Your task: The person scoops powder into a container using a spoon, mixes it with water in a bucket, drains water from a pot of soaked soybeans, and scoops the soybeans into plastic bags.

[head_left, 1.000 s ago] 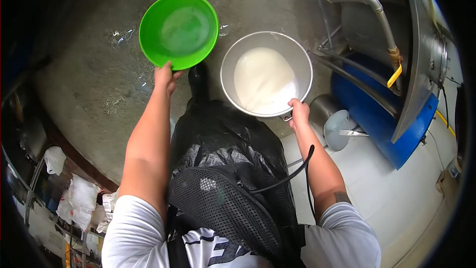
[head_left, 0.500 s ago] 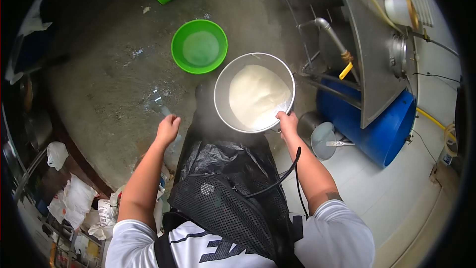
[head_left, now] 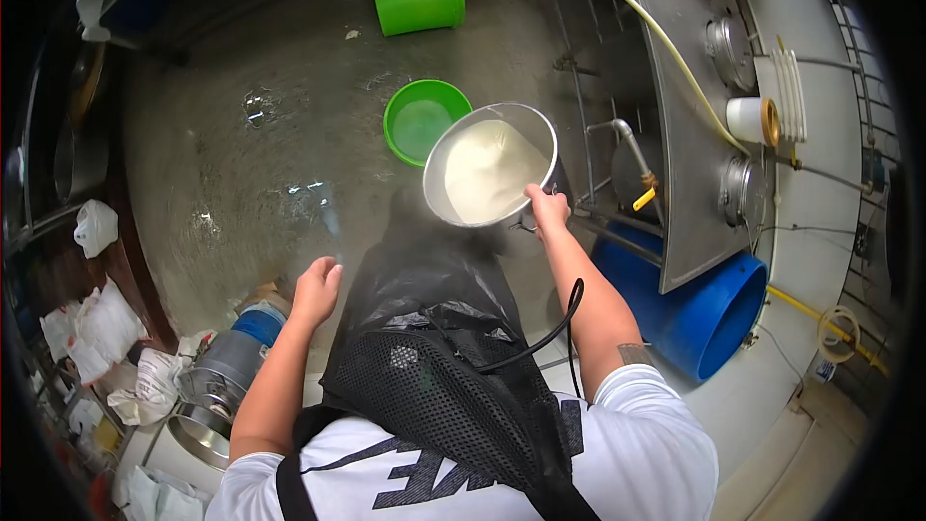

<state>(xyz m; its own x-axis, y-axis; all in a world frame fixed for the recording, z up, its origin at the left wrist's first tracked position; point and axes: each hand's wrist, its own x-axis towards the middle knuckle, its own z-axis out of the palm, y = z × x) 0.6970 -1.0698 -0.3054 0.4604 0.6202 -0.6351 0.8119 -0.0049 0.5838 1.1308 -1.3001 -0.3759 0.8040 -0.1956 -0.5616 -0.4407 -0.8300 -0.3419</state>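
My right hand is closed on the near right rim of a metal pot. A creamy white liquid fills much of the pot, which is tilted in front of my dark apron. My left hand hangs to the left over the floor, empty, its fingers loosely bent and the thumb apart from them. Just beyond the pot stands a round green tub with cloudy pale liquid in it.
A green bucket lies on its side farther out on the wet floor. To the right are a metal table with a pipe and a yellow-handled valve, and a blue barrel. Plastic bags and a metal can are at the left.
The view has shifted forward and rightward over the room. The pot now tilts more and overlaps the green tub's edge. My left hand has drawn back, its fingers looser.
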